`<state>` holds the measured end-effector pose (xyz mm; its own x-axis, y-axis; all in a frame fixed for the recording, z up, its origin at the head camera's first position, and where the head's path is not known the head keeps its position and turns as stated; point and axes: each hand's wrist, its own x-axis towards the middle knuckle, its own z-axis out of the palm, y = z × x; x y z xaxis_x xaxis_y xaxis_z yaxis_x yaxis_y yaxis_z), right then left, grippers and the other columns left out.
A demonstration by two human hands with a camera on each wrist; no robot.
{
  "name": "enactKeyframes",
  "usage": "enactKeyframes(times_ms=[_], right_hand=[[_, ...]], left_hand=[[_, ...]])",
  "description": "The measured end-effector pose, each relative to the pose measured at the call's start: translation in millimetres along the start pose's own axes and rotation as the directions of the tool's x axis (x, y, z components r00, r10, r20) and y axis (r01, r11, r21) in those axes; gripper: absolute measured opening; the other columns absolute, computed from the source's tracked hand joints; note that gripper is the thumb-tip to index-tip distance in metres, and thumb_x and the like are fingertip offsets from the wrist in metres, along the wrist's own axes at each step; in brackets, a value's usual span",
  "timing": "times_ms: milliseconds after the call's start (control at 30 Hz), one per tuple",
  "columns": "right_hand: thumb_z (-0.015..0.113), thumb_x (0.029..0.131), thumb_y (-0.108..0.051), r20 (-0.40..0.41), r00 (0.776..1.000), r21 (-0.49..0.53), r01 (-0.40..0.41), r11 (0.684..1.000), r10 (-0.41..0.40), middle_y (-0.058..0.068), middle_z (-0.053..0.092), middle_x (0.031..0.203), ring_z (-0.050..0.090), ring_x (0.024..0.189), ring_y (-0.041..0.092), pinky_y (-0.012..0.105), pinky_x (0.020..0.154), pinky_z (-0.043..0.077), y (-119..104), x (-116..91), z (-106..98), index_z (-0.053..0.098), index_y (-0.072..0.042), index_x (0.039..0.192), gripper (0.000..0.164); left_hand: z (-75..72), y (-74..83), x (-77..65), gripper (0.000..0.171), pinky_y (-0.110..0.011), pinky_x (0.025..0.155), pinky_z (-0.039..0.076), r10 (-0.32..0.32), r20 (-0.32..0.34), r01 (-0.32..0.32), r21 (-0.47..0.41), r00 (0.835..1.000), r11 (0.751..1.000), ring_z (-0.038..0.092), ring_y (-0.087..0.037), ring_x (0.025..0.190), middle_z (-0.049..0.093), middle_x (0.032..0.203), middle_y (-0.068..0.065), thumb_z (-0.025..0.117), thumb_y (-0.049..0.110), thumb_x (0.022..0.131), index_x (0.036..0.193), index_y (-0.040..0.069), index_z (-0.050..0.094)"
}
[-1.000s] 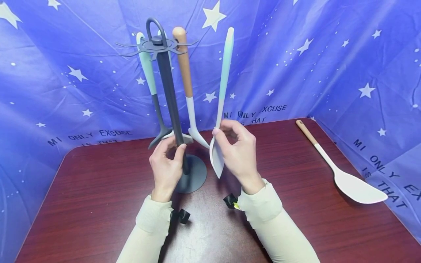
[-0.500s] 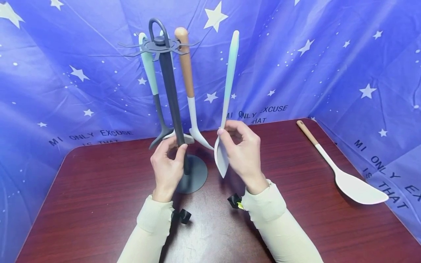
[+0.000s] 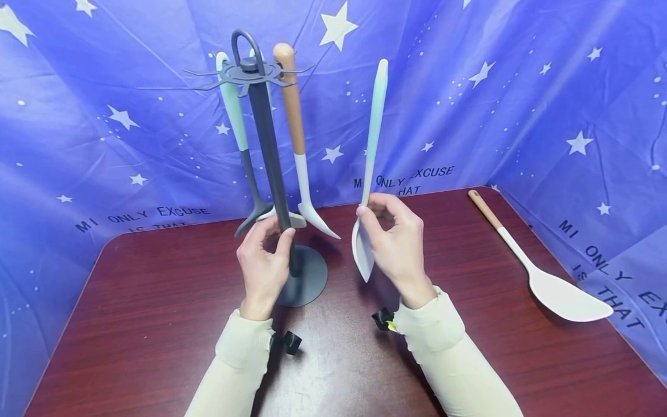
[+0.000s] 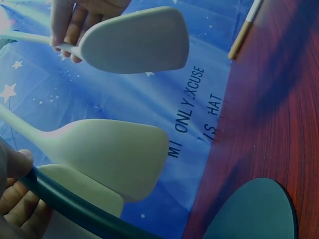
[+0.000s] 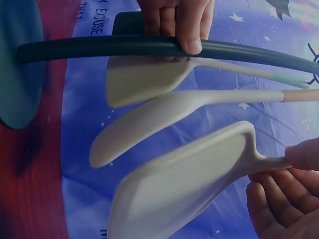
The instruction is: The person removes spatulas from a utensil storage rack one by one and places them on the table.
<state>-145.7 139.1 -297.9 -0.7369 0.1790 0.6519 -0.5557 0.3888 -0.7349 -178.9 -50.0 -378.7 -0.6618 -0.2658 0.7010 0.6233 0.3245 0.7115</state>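
Note:
My left hand (image 3: 264, 255) grips the dark grey pole (image 3: 268, 150) of a utensil stand low down, above its round base (image 3: 307, 284). My right hand (image 3: 398, 246) pinches a spatula (image 3: 374, 127) at the neck, its mint handle up and white head down, to the right of the stand. The left wrist view shows the broad face of that spatula head (image 4: 134, 42). From the stand's hook ring hang a wooden-handled white spatula (image 3: 292, 116), a mint-handled utensil with a dark grey head (image 3: 247, 174), and a mint-handled white spatula (image 5: 144, 82) partly hidden by the pole.
Another white spatula (image 3: 565, 295) with a wooden handle lies on the right side of the reddish-brown table (image 3: 156, 313). A blue star-printed curtain (image 3: 432, 75) stands behind and along the sides. Bare hooks (image 3: 200, 72) stick out from the ring's left side.
My right hand has moved to the right with the mint-handled spatula, away from the stand, and the handle's top sits lower. My left hand keeps its grip on the pole.

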Motion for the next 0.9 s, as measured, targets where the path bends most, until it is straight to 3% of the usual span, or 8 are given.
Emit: enactKeyframes(times_ms=[633,767,900], right_hand=[[0.068,0.080,0.009,-0.003,0.999,-0.075,-0.037,0.996,0.037,0.018,0.067,0.079,0.061,0.067,0.009,0.014,0.062,0.049,11,-2,-17,0.067,0.008,0.091,0.011],[0.069,0.081,0.005,-0.005,0.999,-0.076,-0.039,0.996,0.039,0.015,0.068,0.079,0.061,0.068,0.006,0.013,0.063,0.049,24,-2,-17,0.069,0.005,0.092,0.011],[0.068,0.082,0.005,-0.009,1.000,-0.082,-0.017,0.996,0.016,0.016,0.068,0.080,0.062,0.069,0.004,0.013,0.064,0.050,23,1,-20,0.069,0.005,0.092,0.010]], left_hand=[[3.3,-2.5,-1.5,0.021,-0.039,0.072,0.056,-0.003,0.016,0.003,-0.008,1.000,1.000,0.064,-0.019,0.078,0.070,0.083,-0.007,0.074,-0.004,0.077,0.097,0.003,0.071],[1.4,-2.5,-1.4,0.021,-0.034,0.072,0.056,0.002,0.011,-0.002,0.005,1.000,1.000,0.064,-0.019,0.078,0.070,0.083,-0.008,0.074,-0.004,0.077,0.097,0.003,0.071],[0.0,-2.0,-0.4,0.023,-0.030,0.073,0.055,0.012,0.003,-0.012,0.000,1.000,1.000,0.064,-0.020,0.078,0.070,0.083,-0.009,0.075,-0.005,0.076,0.097,0.003,0.071]])
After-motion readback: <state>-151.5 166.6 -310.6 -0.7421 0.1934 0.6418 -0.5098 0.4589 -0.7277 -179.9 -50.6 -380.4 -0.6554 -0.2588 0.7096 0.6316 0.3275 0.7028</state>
